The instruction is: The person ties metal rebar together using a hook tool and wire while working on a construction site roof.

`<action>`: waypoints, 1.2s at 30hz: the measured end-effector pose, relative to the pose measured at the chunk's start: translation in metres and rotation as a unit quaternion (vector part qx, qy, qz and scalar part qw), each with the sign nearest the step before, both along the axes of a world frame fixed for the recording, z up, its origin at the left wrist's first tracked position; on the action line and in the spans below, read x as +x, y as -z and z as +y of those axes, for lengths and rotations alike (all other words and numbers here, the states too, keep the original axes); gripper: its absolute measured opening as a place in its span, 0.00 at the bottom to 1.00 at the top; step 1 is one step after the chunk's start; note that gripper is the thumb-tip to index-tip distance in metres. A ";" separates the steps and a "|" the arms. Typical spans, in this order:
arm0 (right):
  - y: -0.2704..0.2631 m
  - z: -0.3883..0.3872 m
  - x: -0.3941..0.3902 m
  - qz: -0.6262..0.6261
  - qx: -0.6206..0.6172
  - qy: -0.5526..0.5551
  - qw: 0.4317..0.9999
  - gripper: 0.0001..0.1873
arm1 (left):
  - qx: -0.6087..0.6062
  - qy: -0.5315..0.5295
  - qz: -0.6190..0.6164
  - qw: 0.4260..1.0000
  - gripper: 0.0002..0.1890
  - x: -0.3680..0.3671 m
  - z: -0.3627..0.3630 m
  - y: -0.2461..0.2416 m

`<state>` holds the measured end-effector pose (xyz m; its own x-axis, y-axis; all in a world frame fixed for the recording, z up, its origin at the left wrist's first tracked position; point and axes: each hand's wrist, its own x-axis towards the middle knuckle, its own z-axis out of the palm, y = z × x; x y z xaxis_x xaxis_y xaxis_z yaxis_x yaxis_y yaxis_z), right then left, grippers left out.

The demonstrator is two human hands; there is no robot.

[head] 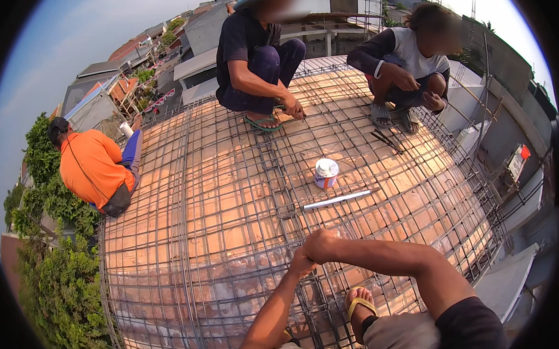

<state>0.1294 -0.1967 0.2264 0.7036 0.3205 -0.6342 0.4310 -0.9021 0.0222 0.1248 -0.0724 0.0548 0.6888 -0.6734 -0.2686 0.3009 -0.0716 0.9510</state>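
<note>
My left hand (303,262) and my right hand (321,246) meet just above a mat of steel reinforcing bars (226,225). The right one overlaps the left, its fingers curled. Whatever may be between the fingers is hidden, so I cannot tell if either hand grips a tool, wire or bar. Below them runs a denser line of bars (321,295), passing beside my foot in a yellow flip-flop (360,301). Beyond my hands, a white length of pipe (336,200) lies on the mesh. A white paint can (326,174) stands behind it.
Plywood formwork (210,165) shows under the mesh. Two co-workers (245,55) (423,49) squat ahead, a dark bundle of wires or rods (387,141) near the right one. A third person in orange (92,162) sits at the left edge, beside treetops (61,283). Rooftops lie beyond the edges.
</note>
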 end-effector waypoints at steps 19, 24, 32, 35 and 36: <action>0.048 0.060 0.034 -0.273 0.488 0.211 0.802 0.26 | -0.265 -0.404 0.028 0.875 0.16 0.007 0.002 -0.021; 0.046 0.041 0.026 -0.127 0.528 0.141 0.828 0.31 | -0.088 -0.152 -0.034 0.984 0.28 0.005 0.047 -0.032; 0.048 0.010 -0.011 -0.224 0.465 0.349 0.782 0.38 | 0.005 -0.033 -0.060 0.998 0.34 0.025 0.036 -0.044; 0.046 0.009 -0.021 -0.225 0.479 0.386 0.756 0.39 | -0.005 0.003 -0.029 1.000 0.37 0.026 0.028 -0.048; 0.047 0.011 -0.020 -0.231 0.490 0.389 0.745 0.40 | -0.045 0.008 -0.027 0.999 0.39 0.027 0.025 -0.048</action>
<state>0.1090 -0.1854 0.1795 0.9888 -0.1492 0.0045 -0.0799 -0.5547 -0.8282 0.1520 -0.0470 0.1026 0.6893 -0.7044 -0.1693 0.2481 0.0099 0.9687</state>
